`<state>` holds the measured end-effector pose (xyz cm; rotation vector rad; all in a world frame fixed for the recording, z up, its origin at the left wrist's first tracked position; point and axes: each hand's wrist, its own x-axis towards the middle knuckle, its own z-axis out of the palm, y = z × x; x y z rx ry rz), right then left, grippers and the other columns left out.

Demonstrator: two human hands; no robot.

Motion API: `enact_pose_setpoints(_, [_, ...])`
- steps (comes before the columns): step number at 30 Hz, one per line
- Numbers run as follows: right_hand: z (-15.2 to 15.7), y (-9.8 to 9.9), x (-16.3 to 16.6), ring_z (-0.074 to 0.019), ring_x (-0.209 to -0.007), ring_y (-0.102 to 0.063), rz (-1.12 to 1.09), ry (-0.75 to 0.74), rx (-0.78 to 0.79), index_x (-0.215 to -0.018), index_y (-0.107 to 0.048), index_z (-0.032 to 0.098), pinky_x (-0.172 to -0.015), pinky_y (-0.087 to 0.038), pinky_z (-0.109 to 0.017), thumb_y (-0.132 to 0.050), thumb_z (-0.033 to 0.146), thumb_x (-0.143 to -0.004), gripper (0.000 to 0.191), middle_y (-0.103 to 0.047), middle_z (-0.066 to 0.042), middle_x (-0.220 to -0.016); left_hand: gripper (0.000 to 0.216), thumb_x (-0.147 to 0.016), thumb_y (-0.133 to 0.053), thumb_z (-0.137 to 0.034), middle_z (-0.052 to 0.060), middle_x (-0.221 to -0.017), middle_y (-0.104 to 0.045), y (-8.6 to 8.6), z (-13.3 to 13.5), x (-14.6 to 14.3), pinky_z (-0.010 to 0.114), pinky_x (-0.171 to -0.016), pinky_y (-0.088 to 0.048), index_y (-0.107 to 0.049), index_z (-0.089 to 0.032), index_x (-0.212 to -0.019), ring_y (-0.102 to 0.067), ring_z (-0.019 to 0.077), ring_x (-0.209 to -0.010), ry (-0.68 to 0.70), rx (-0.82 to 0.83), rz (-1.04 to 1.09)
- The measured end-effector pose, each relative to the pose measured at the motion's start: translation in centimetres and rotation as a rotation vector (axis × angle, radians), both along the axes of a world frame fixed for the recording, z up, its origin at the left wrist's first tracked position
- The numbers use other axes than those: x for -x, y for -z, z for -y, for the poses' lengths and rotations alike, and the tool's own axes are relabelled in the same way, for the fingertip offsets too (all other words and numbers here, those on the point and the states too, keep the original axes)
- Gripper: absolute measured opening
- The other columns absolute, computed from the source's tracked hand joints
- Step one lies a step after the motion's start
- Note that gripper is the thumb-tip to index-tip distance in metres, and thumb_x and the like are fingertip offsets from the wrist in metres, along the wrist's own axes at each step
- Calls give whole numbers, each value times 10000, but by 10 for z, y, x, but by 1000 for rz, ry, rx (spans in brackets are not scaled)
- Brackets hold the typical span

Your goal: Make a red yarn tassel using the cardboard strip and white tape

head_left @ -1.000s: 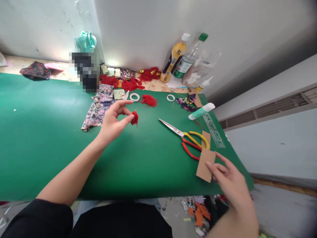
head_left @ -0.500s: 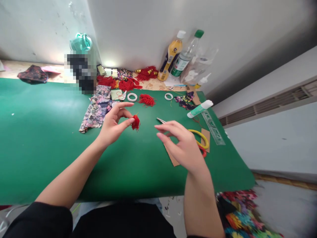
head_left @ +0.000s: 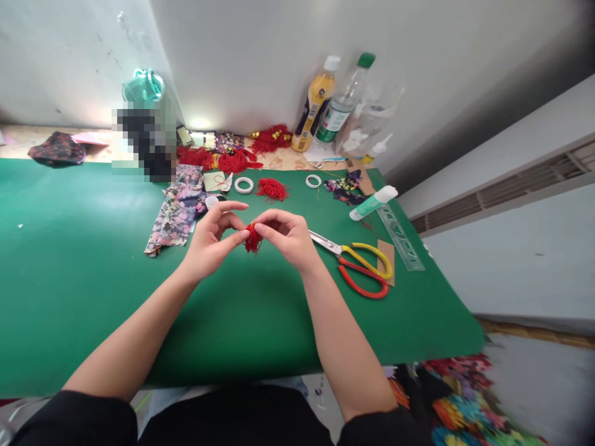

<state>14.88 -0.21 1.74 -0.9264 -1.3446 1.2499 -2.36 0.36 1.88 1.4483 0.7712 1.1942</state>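
Note:
A small red tassel (head_left: 252, 240) hangs between my two hands above the green table mat (head_left: 223, 322). My left hand (head_left: 211, 240) pinches its left side between thumb and fingertips. From the right, my right hand (head_left: 284, 234) closes thumb and fingers on its top. A bit of yellow shows at the tassel's head, mostly hidden by fingertips. Beside my right wrist lie scissors (head_left: 356, 263) with one yellow and one red handle. Beyond my hands rests a bundle of red thread (head_left: 273, 189), near a white tape roll (head_left: 244, 185).
Floral fabric (head_left: 174, 210) lies left of my hands. A glue stick (head_left: 373, 203), a clear ruler (head_left: 400, 238) and a second tape roll (head_left: 313, 181) are on the right. Along the wall stand a yellow bottle (head_left: 315, 108), a green-capped bottle (head_left: 343, 105) and more red tassels (head_left: 271, 139).
My right hand has moved left from above the scissors to the tassel and closed on it. The scissors are now uncovered. My left hand keeps its pinch, and the view has shifted slightly.

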Motion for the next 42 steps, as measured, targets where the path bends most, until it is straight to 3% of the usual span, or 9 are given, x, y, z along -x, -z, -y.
enact_pose_setpoints(5, [2, 5, 0, -122, -706, -634, 26, 27, -61, -811, -701, 192, -677, -528, -269, -717, 375, -787, 185, -688, -10, -771, 360, -785, -732, -264, -30, -705, -640, 3, 2, -3, 247, -680, -503, -558, -197, -1093, -631, 116, -678, 61, 46, 19])
enact_pose_setpoints(13, [9, 8, 1, -115, -676, -592, 91, 65, -118, -779, -633, 195, -665, -504, -274, -664, 376, -825, 189, -626, 4, -745, 338, -767, -747, -313, -56, -621, -561, 3, 4, -7, 231, -560, -472, -554, -216, -1027, -576, 107, -579, 106, 69, 89])
enact_pose_setpoints(18, [11, 6, 5, -117, -653, -568, 101, 68, -115, -761, -581, 195, -648, -494, -279, -649, 421, -818, 243, -588, 7, -720, 295, -769, -738, -323, -56, -623, -545, 8, 7, -10, 226, -563, -457, -537, -215, -955, -546, 97, -573, 47, 29, 63])
enact_pose_setpoints(31, [13, 6, 11, -107, -598, -535, 128, 116, -55, -734, -560, 193, -604, -466, -266, -631, 331, -809, 173, -551, 24, -668, 151, -783, -630, -163, -56, -648, -515, 9, 13, -14, 227, -606, -432, -521, -199, -882, -524, 86, -595, -173, -178, -196])
enact_pose_setpoints(42, [15, 7, 11, -114, -598, -527, 187, 156, -91, -725, -535, 202, -584, -454, -265, -602, 313, -815, 158, -543, 20, -673, 145, -782, -637, -169, -44, -676, -502, 12, 14, -18, 209, -598, -458, -509, -195, -847, -521, 88, -627, -138, -90, -119])
